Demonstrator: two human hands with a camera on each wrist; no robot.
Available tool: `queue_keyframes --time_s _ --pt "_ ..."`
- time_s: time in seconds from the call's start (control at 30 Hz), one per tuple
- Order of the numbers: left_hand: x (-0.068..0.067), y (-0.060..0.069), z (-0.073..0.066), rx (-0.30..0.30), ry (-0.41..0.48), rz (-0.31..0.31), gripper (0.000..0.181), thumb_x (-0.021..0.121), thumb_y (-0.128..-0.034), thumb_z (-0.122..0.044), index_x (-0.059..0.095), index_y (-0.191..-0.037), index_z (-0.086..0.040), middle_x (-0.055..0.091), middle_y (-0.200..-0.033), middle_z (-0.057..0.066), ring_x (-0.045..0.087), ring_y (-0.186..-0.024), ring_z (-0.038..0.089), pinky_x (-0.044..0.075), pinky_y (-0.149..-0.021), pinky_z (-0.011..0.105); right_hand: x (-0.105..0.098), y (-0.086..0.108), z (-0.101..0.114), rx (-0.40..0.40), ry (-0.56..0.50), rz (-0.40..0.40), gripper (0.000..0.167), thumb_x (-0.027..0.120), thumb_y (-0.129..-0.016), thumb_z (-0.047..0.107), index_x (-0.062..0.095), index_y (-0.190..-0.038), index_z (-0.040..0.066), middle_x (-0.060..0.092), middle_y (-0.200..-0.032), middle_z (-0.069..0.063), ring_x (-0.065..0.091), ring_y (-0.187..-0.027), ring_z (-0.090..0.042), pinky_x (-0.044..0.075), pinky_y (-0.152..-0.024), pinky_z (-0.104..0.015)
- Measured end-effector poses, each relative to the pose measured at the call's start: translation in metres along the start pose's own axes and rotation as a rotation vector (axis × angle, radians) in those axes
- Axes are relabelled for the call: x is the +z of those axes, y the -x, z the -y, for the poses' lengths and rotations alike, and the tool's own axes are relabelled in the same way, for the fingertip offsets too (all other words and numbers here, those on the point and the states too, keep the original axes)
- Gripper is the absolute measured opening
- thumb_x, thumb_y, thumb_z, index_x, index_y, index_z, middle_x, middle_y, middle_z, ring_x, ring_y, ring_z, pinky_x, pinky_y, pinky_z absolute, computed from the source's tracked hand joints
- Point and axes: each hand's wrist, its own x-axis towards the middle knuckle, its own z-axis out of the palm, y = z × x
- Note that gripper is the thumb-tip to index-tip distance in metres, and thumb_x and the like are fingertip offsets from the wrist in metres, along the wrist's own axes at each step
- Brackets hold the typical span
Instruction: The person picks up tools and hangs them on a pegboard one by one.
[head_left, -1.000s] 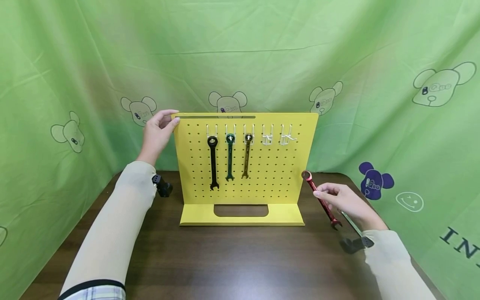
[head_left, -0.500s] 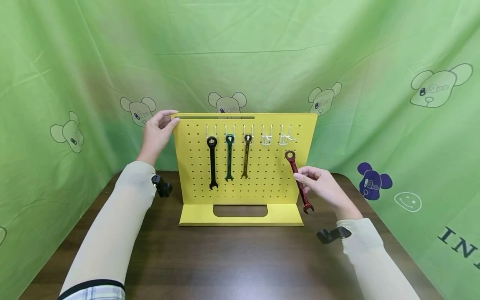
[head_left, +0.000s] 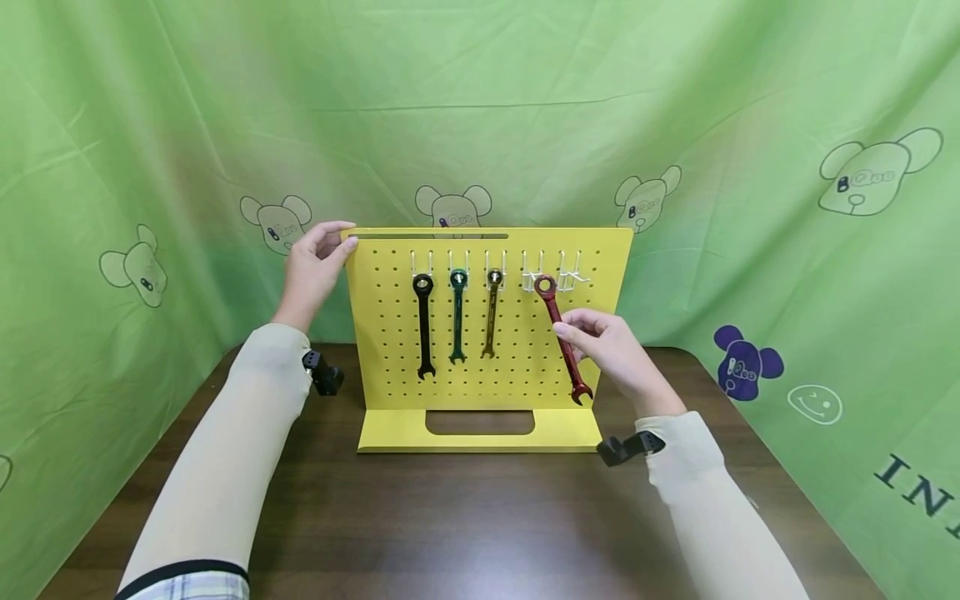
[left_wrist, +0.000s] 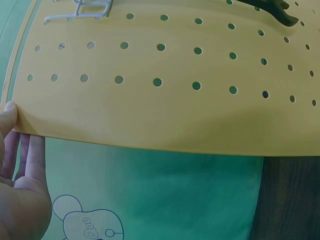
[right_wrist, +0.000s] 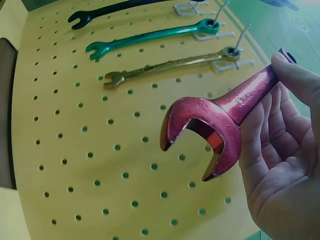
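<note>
My left hand (head_left: 313, 271) grips the upper left corner of a yellow pegboard (head_left: 393, 427). In the left wrist view its thumb is on the front face and the fingers are behind. Between thumb and fingers, my right hand (head_left: 617, 354) pinches a red ratcheting combination wrench (head_left: 563, 337) by the shaft. That wrench is tilted, ring end up, in front of the fourth hook (head_left: 527, 282); contact with it cannot be told. Its open jaw end points down, large in the right wrist view. A black wrench (head_left: 424, 329), a green wrench (head_left: 458, 321) and a gold wrench (head_left: 491, 317) hang on hooks.
A white wire hook (head_left: 573, 278) without a wrench sits at the far right of the row. The pegboard stands on a dark wooden table (head_left: 480, 517). A green curtain (head_left: 480, 108) with printed bear heads surrounds the table on its back and sides.
My right hand has carried the red wrench leftward and up, from beside the board to in front of the fourth hook. My left hand has stayed at the corner.
</note>
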Motion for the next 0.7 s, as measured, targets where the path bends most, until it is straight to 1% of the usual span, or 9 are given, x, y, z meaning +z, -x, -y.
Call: queue_keyframes --time_s 0.13,0.23,0.5,0.7 --pt "-0.001 0.000 0.001 -0.013 -0.008 0.001 0.034 0.068 -0.0975 -0.031 0.066 -0.129 -0.017 0.068 -0.118 0.007 0.062 -0.103 0.015 0.050 -0.092 0.030 0.005 -0.006 -0.001 -0.017 -0.034 0.001 0.037 0.067 -0.099 0.029 0.063 -0.111 -0.006 0.065 -0.086 0.000 0.060 -0.068 -0.014 0.052 -0.067 -0.027" --pt "-0.001 -0.001 0.001 -0.013 -0.006 0.003 0.034 0.068 -0.0974 -0.031 0.066 -0.128 -0.017 0.068 -0.118 0.007 0.062 -0.104 0.015 0.050 -0.092 0.030 0.007 -0.009 -0.004 -0.010 -0.056 -0.002 0.036 0.067 -0.099 0.028 0.063 -0.112 -0.006 0.064 -0.086 0.000 0.059 -0.068 -0.013 0.052 -0.066 -0.026" --pt "0.000 -0.001 0.000 -0.004 0.005 0.018 0.035 0.067 -0.0977 -0.031 0.066 -0.129 -0.017 0.067 -0.119 0.007 0.062 -0.104 0.015 0.049 -0.092 0.030 0.012 -0.013 -0.013 0.042 -0.061 -0.009 0.047 0.067 -0.098 0.035 0.062 -0.118 -0.007 0.063 -0.095 -0.002 0.059 -0.078 -0.015 0.054 -0.071 -0.028" --pt "0.000 -0.001 0.001 0.004 0.010 0.007 0.033 0.068 -0.0978 -0.029 0.066 -0.128 -0.016 0.068 -0.118 0.007 0.062 -0.103 0.015 0.050 -0.091 0.029 0.016 -0.017 -0.016 0.062 -0.078 -0.007 0.047 0.067 -0.098 0.035 0.061 -0.119 -0.007 0.062 -0.098 -0.004 0.058 -0.085 -0.015 0.055 -0.073 -0.029"
